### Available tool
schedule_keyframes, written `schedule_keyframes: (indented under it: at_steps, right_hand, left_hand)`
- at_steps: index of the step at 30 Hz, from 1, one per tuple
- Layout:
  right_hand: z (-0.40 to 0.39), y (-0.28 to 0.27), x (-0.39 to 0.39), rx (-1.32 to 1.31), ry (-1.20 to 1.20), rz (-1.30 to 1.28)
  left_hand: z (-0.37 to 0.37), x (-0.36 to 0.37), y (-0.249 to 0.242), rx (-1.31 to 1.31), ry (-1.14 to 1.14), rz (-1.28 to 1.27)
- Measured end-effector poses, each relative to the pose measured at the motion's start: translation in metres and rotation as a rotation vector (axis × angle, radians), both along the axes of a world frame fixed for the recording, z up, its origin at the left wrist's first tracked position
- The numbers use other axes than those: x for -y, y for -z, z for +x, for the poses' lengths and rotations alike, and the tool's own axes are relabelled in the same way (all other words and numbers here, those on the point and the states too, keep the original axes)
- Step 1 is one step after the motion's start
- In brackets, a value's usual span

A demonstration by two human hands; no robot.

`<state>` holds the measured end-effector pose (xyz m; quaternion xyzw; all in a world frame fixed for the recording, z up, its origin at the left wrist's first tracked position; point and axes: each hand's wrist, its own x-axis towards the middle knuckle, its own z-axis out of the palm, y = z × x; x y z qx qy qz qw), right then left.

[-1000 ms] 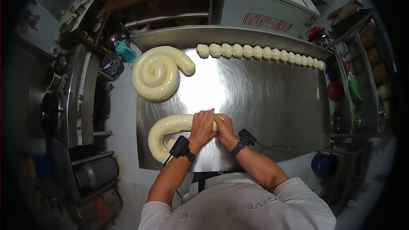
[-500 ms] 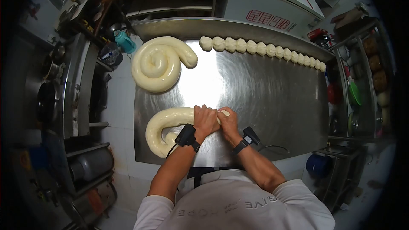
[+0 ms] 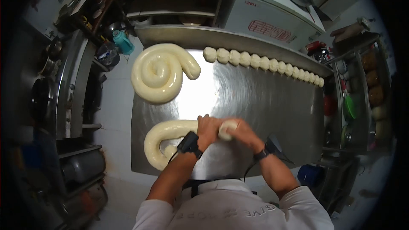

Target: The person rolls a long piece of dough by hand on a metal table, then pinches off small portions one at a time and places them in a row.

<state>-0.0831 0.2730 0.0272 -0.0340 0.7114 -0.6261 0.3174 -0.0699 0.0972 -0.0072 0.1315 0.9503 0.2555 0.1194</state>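
A thick, glossy dough rope (image 3: 161,138) curves in a hook on the steel table near my body. My left hand (image 3: 208,130) is closed around its right end. Close beside it, my right hand (image 3: 245,133) grips a pale dough piece (image 3: 227,130); whether that piece is still joined to the rope is hidden between the hands. Farther back on the left lies a large coil of dough (image 3: 156,73), its loose end pointing right. Along the table's back edge runs a row of several dough lumps (image 3: 255,61), set side by side.
The steel table (image 3: 272,106) has a raised back wall (image 3: 179,35). A white chest (image 3: 272,15) stands behind it. To the left are a teal flask (image 3: 122,42) and a metal counter (image 3: 73,89); on the right, a shelf rack (image 3: 362,98) holds containers.
My right hand has shifted right and turned, and more of the dough piece shows in it. My left hand stays on the rope's end. The whole view has tipped slightly.
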Motion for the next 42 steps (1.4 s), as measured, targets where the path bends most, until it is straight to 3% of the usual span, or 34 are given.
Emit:
schedule_keyframes:
  at_steps: [1, 3, 5, 6, 10, 14, 16, 22, 24, 26, 27, 28, 31, 33, 35, 37, 40, 42]
  right_hand:
    - [-0.033, 0.006, -0.002, 0.109, 0.101, -0.219]
    - [-0.088, 0.017, 0.005, -0.043, 0.15, 0.011]
    - [-0.138, 0.028, 0.028, -0.518, 0.059, 0.36]
    - [-0.162, 0.025, 0.046, -0.532, 0.053, 0.355]
    - [-0.241, 0.029, 0.125, -1.046, 0.029, 0.51]
    - [-0.273, 0.051, 0.158, -0.979, -0.161, 0.842]
    - [-0.275, 0.051, 0.16, -0.948, -0.2, 0.869]
    - [-0.253, 0.028, 0.146, -0.858, -0.267, 0.928]
    - [-0.22, 0.023, 0.121, -1.042, 0.179, 0.664]
    - [-0.166, 0.02, 0.084, -0.812, 0.105, 0.602]
    - [-0.132, 0.012, 0.073, -0.54, 0.037, 0.631]
    - [-0.094, 0.01, 0.061, -0.499, -0.038, 0.579]
    - [0.002, 0.021, 0.043, -0.76, -0.198, 0.591]
    - [0.024, 0.018, 0.053, -0.809, -0.231, 0.619]
    - [0.03, 0.017, 0.068, -0.919, -0.431, 0.621]
    - [0.028, 0.021, 0.086, -0.778, -0.519, 0.698]
    - [0.017, 0.03, 0.104, -0.823, -0.559, 0.675]
    - [0.011, 0.04, 0.114, -0.798, -0.494, 0.627]
  left_hand:
    - [-0.002, -0.004, 0.013, 0.117, 0.072, -0.212]
    - [0.013, -0.004, 0.017, -0.016, 0.059, -0.195]
    - [0.018, -0.002, 0.016, -0.153, 0.045, -0.184]
    - [0.018, -0.002, 0.015, -0.132, 0.054, -0.155]
    - [0.017, -0.001, 0.01, -0.134, 0.043, -0.086]
    - [0.017, -0.002, 0.015, -0.14, 0.026, -0.083]
    - [0.017, 0.0, 0.016, -0.156, 0.037, -0.047]
    - [0.017, 0.006, 0.001, -0.107, 0.049, 0.084]
    - [0.027, 0.02, -0.009, -0.158, -0.013, 0.202]
    - [0.042, 0.051, -0.016, -0.192, -0.141, 0.324]
    - [0.054, 0.074, -0.017, -0.176, -0.202, 0.331]
    - [0.066, 0.101, -0.021, -0.35, -0.276, 0.271]
    - [0.098, 0.174, -0.043, -0.216, -0.499, 0.044]
    - [0.116, 0.204, -0.025, -0.09, -0.589, 0.037]
    - [0.119, 0.209, -0.018, 0.017, -0.605, 0.136]
    - [0.119, 0.208, -0.01, 0.14, -0.62, 0.221]
    - [0.11, 0.207, 0.005, 0.176, -0.608, 0.104]
    - [0.109, 0.205, 0.009, 0.192, -0.703, 0.295]
